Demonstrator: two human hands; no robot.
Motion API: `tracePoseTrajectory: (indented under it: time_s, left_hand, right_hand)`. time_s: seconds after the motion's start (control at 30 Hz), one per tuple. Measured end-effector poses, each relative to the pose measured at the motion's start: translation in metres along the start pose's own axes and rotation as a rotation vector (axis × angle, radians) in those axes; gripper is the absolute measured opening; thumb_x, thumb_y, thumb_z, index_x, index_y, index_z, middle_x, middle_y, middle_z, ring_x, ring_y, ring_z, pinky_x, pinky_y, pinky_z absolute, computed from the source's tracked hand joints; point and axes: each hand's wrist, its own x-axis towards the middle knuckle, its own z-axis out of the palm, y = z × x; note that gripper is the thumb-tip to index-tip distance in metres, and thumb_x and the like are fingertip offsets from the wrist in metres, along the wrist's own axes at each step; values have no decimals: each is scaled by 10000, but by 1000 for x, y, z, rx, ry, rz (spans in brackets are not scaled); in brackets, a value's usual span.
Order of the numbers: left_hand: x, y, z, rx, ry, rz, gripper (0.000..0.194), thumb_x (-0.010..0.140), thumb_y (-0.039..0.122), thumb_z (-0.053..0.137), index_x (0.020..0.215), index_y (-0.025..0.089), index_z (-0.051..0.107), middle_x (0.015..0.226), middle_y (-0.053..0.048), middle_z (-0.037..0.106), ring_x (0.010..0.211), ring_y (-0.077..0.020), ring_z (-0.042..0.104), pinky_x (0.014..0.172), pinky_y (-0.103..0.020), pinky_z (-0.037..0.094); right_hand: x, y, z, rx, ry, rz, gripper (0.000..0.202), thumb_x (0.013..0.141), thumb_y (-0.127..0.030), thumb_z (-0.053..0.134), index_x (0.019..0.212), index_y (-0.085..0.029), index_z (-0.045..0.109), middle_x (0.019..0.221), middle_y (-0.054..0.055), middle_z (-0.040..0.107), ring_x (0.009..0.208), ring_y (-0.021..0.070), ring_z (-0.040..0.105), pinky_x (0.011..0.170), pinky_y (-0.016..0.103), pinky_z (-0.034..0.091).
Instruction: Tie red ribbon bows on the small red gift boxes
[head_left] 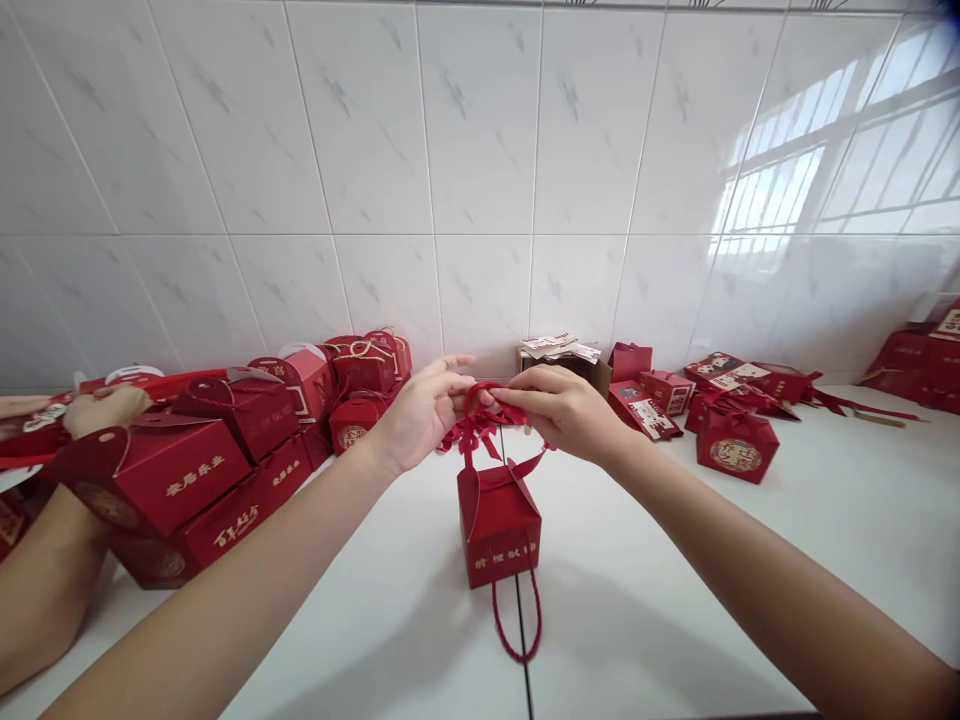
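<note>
Centrally, small red box: standing on a white table, lower middle of the frame, its front bearing gold characters that open with 前; the rest are too soft to read surely.
Left hand: thumb and fingers pinched narrowly on red ribbon above the box.
Right hand: fingertips closed on the same ribbon, just beside the left.
Cord: twisted, red, looping from the box's front toward the bottom of the frame.
Gold lettering, left: 安居乐业 on a large red box, above a lower box marked 百年好合.
Gold emblem, right: round and ornate on a red box, its characters too stylized to read.
Printed cards: piled by the wall, right of center, their print too small to read.
Co-worker's hand: left edge of the frame, beside a red band; whether it grips cannot be told.
</note>
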Motion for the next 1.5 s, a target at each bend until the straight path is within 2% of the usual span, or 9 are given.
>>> tracePoseTrajectory:
  time_s: [0.13,0.23,0.33,0.5,0.63,0.73,0.9,1.23,1.5]
  left_hand:
    - [-3,-10,-6,521,186,487,401,735,221,641,1121,240,532,671,15,586,687,-171,554,736,-276,435]
    - [-4,-10,-20,724,326,652,360,696,231,684,1038,246,574,603,42,458,649,-164,496,740,-259,398]
    - [-14,-14,-51,978,352,600,349,723,200,618,1064,257,572,647,17,479,679,-188,512,750,-279,394]
    - [-51,-51,-124,1248,150,335,344,710,129,513,1002,261,638,776,-76,629,757,-286,576,707,-350,411]
    - [-66,-83,-135,1306,25,226,250,772,193,493,994,245,597,981,-101,633,951,-310,566,850,-401,392]
    - [-63,-93,-107,1123,122,222,164,828,330,507,962,237,527,964,-81,598,950,-272,551,834,-373,408]
    - [-51,-108,-60,968,85,51,224,853,445,461,819,228,417,770,7,511,720,-188,493,673,-314,393]
    - [-47,-120,-56,754,26,-58,323,890,457,395,693,207,345,644,65,332,598,-114,320,577,-242,301]
    - [-53,-114,-57,728,-58,-44,332,879,461,429,687,191,405,641,58,352,602,-110,307,575,-242,279]
  right_hand:
    - [-9,-8,8,124,201,285,272,893,-309,470,1030,-244,696,899,50,677,777,169,620,660,288,488]
    - [-21,-7,6,21,19,748,347,879,-409,442,807,-183,694,689,43,645,615,164,583,529,272,421]
    - [-41,4,-7,-90,-351,1038,307,811,-338,484,604,-169,635,580,45,619,534,164,560,467,265,363]
    - [-88,35,-27,-60,-732,1262,233,587,-144,598,360,-144,551,432,88,585,392,203,551,436,301,398]
    - [-99,45,-19,-72,-710,1232,117,665,-219,622,657,-134,702,794,152,702,723,285,657,618,345,478]
    - [-86,34,-1,-54,-571,1131,363,852,-386,475,1064,-153,655,1157,166,622,1033,292,591,803,359,461]
    - [-80,11,33,302,-634,1001,640,865,-614,388,1387,-243,386,1176,98,620,1007,224,602,808,308,472]
    - [-99,-1,62,961,-307,1211,616,821,-561,524,1307,-235,331,797,5,604,654,144,581,579,261,443]
    - [-96,5,52,510,-349,815,290,897,-396,428,1115,-227,522,725,10,614,682,159,565,687,316,435]
